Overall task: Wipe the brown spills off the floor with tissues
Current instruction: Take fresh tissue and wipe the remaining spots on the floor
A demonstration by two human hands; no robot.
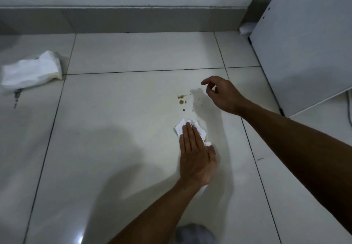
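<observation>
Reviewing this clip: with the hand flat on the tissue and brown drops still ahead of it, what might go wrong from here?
1. The tissue under the left hand is small and crumpled; pushed into the brown drops, it may smear rather than lift them.
2. The right hand hovers empty just beside the drops and could touch them.
3. The dark marks near the tissue pack may be overlooked.

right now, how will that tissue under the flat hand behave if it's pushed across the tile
The tissue looks crumpled and thin, so it will likely bunch rather than slide flat. The glossy floor probably offers little grip. Pressed by the left hand, it should follow.
</observation>
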